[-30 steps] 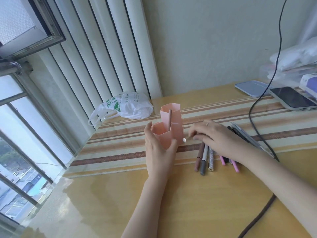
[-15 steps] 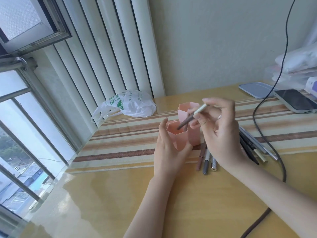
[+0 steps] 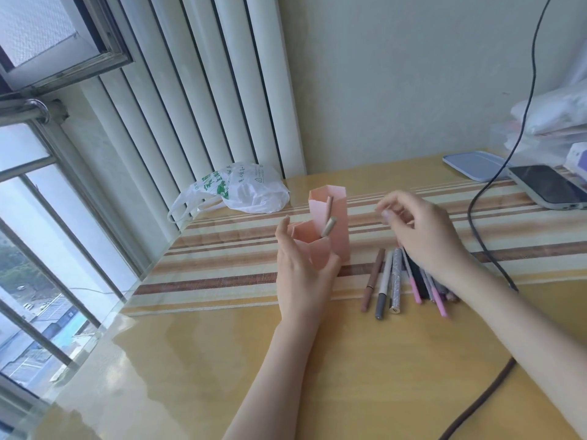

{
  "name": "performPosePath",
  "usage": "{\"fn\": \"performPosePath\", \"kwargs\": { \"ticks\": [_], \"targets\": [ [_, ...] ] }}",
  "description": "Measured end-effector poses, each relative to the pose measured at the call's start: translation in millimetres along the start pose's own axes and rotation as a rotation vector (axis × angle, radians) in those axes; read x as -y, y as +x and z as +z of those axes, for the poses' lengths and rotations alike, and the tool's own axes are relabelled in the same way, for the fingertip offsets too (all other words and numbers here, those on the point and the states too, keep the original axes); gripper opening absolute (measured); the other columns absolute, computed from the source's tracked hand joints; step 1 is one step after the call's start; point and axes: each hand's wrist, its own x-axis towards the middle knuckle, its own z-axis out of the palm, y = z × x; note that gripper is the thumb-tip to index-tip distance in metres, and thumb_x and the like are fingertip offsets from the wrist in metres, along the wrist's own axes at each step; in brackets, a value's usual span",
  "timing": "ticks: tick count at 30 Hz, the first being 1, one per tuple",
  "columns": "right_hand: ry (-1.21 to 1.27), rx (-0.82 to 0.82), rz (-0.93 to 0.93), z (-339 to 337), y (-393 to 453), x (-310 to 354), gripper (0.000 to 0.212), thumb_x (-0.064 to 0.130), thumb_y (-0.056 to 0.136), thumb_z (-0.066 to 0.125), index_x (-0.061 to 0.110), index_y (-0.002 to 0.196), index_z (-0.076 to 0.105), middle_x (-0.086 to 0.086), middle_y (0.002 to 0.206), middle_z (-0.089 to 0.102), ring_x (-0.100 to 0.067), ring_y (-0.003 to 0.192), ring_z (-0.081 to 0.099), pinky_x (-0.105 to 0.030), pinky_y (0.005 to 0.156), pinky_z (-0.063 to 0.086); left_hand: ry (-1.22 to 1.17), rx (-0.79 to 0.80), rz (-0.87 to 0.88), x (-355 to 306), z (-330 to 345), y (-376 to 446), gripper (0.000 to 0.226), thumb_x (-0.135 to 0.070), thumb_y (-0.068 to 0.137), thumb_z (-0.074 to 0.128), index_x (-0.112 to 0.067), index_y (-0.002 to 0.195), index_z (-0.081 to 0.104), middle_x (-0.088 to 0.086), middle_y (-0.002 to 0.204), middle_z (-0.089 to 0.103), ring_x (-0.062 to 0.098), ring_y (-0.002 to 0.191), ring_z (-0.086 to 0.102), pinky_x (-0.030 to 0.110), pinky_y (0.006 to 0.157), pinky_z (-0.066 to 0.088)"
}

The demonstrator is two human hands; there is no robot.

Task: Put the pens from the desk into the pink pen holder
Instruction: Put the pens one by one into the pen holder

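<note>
The pink holder stands on the striped mat, toward the tabletop's far edge. The left hand cups its low compartment, fingers curled round the wall. Two pens lean inside the holder. The right hand hovers just right of it, fingers loosely curled and holding nothing. Under that hand a row of pens lies on the mat's near edge.

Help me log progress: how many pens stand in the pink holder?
2: one in the pink holder tall rear compartment, one leaning from the lower front compartment. Any shorter ones inside would be hidden.
</note>
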Motion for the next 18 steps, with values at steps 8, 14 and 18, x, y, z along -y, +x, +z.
{"fn": "performPosePath", "kwargs": {
  "ticks": [8,14,18],
  "targets": [
    [-0.336,0.706,0.026,-3,-7,-22,0.032,0.021,0.098,0.052,0.043,0.119,0.064,0.021,0.107,0.051,-0.009,0.113,0.046,-0.028,0.094,0.038,0.004,-0.032,-0.026,1,0,1,0.079,-0.022,0.078,0.069,-0.014,0.14,0.022,-0.014,0.118,0.036,0.019,0.117,0.046,0.022,0.076,0.034],
    [-0.35,0.747,-0.066,-2,-2,-29,0.026,0.028,0.095,0.058,0.047,0.109,0.068,0.019,0.111,0.053,-0.008,0.109,0.039,-0.029,0.092,0.036,0.009,-0.038,-0.034,2,1,2,0.077,-0.022,0.079,0.069,-0.015,0.14,0.022,-0.015,0.117,0.037,0.021,0.116,0.048,0.026,0.075,0.036],
    [-0.311,0.708,-0.065,-6,-2,-25,0.018,0.029,0.091,0.063,0.044,0.092,0.072,0.02,0.109,0.052,-0.007,0.11,0.04,-0.032,0.095,0.037,0.014,-0.043,-0.032,2,1,2,0.077,-0.023,0.078,0.069,-0.015,0.139,0.022,-0.014,0.118,0.038,0.021,0.116,0.048,0.026,0.076,0.037]
  ]
}}
